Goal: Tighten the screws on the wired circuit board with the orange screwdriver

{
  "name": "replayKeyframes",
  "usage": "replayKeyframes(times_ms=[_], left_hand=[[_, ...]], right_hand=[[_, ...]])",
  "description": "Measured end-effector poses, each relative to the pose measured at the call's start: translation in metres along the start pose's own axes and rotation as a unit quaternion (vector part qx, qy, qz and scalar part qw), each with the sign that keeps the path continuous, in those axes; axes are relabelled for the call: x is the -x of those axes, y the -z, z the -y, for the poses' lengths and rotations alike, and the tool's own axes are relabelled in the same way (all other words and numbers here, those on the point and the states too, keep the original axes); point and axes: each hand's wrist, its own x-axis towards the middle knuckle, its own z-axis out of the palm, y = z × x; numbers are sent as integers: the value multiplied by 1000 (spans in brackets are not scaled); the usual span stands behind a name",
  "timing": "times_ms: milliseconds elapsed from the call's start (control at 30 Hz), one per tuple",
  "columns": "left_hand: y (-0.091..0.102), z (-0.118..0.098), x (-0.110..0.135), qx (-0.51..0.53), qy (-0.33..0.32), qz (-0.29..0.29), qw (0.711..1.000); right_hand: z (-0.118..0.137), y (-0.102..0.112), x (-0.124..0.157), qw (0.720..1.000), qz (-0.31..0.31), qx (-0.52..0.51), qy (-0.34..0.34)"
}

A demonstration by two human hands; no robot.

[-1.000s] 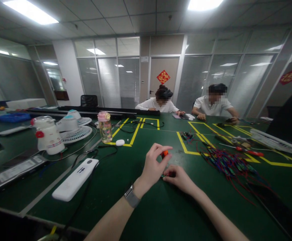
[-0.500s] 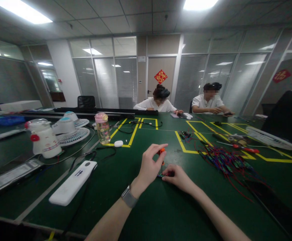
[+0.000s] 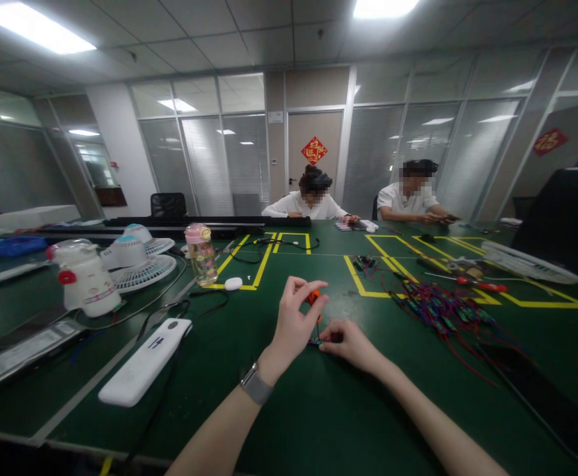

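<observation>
My left hand is closed round the orange handle of a screwdriver, with a grey watch on that wrist. The screwdriver stands nearly upright, its thin dark shaft pointing down at a small circuit board on the green table. With thumb and fingers pinched, my right hand grips the board's near right side. Most of the board is hidden by my hands, and the exact spot under the tip is too small to make out.
Right of my hands lies a heap of circuit boards with red and blue wires, near a red-handled screwdriver. On the left are a white power bank-like block, a pink-lided bottle and white fans. Two people sit across the table.
The view has shifted slightly. My left hand's fingers have turned a little on the orange handle. My right hand keeps its grip on the board.
</observation>
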Motion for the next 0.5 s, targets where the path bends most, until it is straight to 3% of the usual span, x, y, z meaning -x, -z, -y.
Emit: replayKeyframes(times_ms=[167, 333, 500], left_hand=[[1, 5, -1, 86, 20, 59, 994], [3, 4, -2, 19, -5, 9, 1000], [3, 3, -2, 42, -2, 39, 998]], right_hand=[[-2, -1, 0, 1000, -1, -9, 17], [-4, -1, 0, 1000, -1, -2, 20], [-4, -1, 0, 1000, -9, 12, 24]])
